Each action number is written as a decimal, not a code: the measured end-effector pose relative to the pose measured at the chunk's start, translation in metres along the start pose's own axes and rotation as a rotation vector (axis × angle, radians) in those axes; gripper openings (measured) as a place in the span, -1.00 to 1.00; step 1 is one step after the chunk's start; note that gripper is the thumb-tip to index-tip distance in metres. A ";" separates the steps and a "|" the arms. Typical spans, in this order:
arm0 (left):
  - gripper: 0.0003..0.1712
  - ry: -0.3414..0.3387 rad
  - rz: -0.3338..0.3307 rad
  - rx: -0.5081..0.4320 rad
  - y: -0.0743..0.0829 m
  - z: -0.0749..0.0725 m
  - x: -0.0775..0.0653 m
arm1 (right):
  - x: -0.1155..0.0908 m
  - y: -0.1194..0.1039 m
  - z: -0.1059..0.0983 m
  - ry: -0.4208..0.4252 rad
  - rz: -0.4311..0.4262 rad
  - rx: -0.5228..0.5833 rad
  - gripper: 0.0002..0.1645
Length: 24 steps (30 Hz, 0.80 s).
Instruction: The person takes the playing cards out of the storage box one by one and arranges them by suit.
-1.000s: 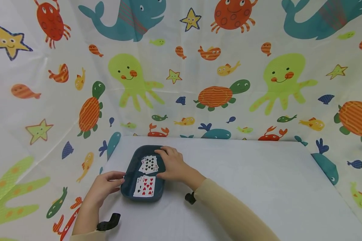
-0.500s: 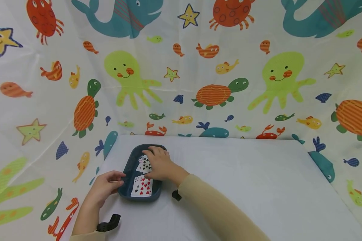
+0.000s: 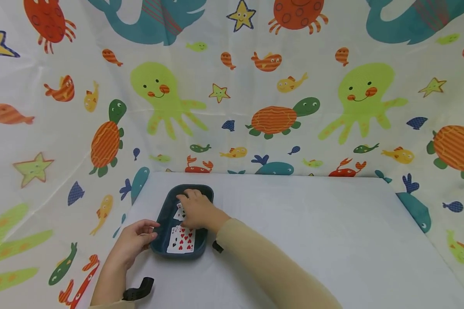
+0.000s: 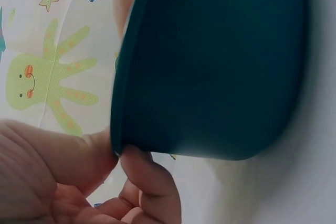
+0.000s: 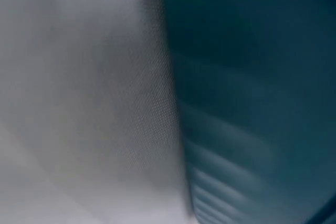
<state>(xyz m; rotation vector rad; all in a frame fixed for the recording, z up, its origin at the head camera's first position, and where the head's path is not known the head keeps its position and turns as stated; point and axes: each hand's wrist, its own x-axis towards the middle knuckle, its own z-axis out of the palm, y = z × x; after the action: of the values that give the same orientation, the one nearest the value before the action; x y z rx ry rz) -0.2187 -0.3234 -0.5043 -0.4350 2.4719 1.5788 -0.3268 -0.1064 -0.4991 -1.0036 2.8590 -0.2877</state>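
A dark blue tray (image 3: 160, 240) holds two small piles of playing cards. The near pile (image 3: 181, 240) lies face up with a red hearts card on top. Most of the far pile (image 3: 179, 213) is hidden under my right hand (image 3: 199, 211), which reaches over the tray's right rim with thumb and fingers spread around those cards. My left hand (image 3: 129, 242) pinches the tray's left rim between thumb and finger, as the left wrist view shows up close at the tray wall (image 4: 210, 77). In the right wrist view only the tray's outer side (image 5: 241, 98) shows.
The tray stands on a white-covered table (image 3: 294, 240), toward its left side. Behind it hangs a cloth (image 3: 216, 120) printed with sea animals. A black wrist mount (image 3: 139, 289) sits on the left wrist.
My right hand has moved left from the tray's right rim to over the far pile, covering most of it. The left hand stays at the left rim.
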 end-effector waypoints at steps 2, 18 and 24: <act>-0.58 0.008 -0.003 -0.001 0.001 -0.001 -0.002 | 0.004 -0.002 0.002 0.000 0.010 -0.022 0.13; -0.62 0.018 -0.004 -0.009 0.004 -0.002 -0.005 | 0.010 -0.008 0.002 -0.058 0.097 -0.088 -0.12; -0.62 0.009 -0.017 -0.010 0.000 -0.002 -0.002 | 0.011 -0.007 0.005 -0.077 0.113 -0.085 -0.16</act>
<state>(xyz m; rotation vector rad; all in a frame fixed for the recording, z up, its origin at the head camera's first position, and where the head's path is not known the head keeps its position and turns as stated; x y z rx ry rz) -0.2167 -0.3243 -0.5027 -0.4640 2.4616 1.5871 -0.3303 -0.1196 -0.5031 -0.8420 2.8654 -0.1157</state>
